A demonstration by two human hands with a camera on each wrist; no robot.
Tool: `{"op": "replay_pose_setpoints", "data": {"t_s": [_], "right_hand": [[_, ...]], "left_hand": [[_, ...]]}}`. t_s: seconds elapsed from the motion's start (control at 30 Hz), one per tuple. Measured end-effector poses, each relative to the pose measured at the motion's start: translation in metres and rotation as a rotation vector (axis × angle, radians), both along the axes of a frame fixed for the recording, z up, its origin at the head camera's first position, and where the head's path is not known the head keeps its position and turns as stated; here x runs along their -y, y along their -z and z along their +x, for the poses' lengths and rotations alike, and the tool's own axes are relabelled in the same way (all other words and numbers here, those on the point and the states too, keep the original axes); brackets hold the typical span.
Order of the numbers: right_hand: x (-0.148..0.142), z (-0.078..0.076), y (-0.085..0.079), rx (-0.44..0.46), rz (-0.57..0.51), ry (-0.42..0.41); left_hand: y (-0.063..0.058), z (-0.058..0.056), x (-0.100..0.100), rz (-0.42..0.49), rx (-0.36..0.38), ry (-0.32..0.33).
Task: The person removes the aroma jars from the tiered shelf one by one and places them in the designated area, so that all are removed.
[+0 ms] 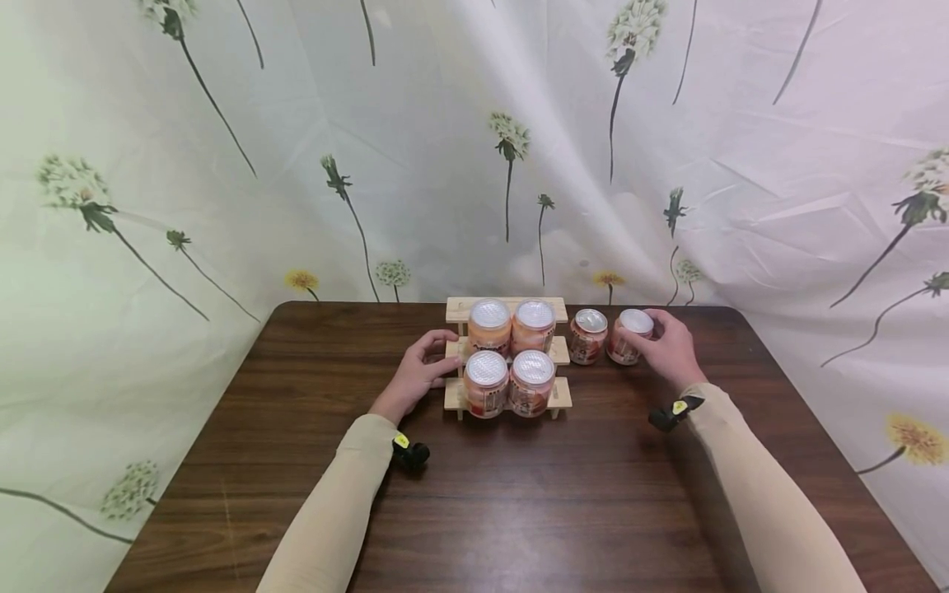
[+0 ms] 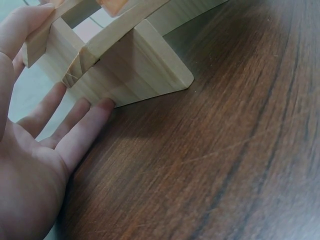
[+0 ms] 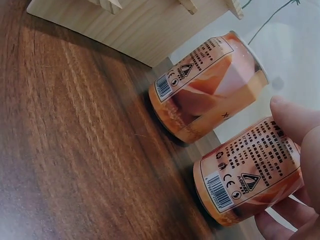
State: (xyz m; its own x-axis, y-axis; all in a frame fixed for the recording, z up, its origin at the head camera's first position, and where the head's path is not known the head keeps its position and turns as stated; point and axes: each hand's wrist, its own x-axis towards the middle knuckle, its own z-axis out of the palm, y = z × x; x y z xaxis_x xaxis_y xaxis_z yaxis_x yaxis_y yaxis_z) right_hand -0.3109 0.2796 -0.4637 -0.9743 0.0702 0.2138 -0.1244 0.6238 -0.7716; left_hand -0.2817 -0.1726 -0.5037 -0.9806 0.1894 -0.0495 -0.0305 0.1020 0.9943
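Note:
A pale wooden stepped rack (image 1: 460, 310) bears two cans with orange labels on its lower front step and two behind. My left hand (image 1: 415, 375) is at the rack's left side. In the left wrist view its fingers reach out nearly straight, with fingertips (image 2: 106, 104) against the side panel. To the right of the rack, my right hand (image 1: 673, 350) grips an orange-labelled can (image 3: 250, 172) between thumb and fingers. This can is upright, its silvery lid facing up. Another can (image 1: 586, 347) stands between it and the rack.
The dark wood-grain table (image 1: 519, 511) lies under everything. Behind it hangs a pale curtain (image 1: 437, 165) printed with dandelions, close to the table's back edge. A small black wrist camera (image 1: 411, 453) sits at the left cuff, another (image 1: 673, 414) at the right.

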Motion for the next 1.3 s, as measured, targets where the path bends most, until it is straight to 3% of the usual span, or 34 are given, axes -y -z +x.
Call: {"op": "replay_pose_setpoints", "data": {"t_s": [0.23,0.5,0.73,1.03,1.13,1.3], "right_hand": [[0.001,0.0,0.004,-0.006,-0.016,-0.005],[0.003,0.003,0.007,-0.016,-0.018,-0.004],[0.003,0.003,0.006,-0.017,-0.027,-0.006],[-0.005,0.006,0.003,0.031,0.033,-0.031],[-0.003,0.01,-0.004,-0.011,0.031,-0.024],[0.013,0.016,-0.025,-0.169,0.02,-0.04]], "left_hand": [[-0.002,-0.001,0.0,-0.008,0.015,0.011],[-0.027,0.016,-0.003,0.002,-0.012,0.027],[-0.005,0.001,-0.001,-0.003,0.015,0.007],[0.003,0.0,-0.003,0.007,-0.009,0.007],[0.004,0.001,-0.003,0.003,-0.017,0.011],[0.003,0.0,-0.002,0.004,-0.04,0.002]]}}
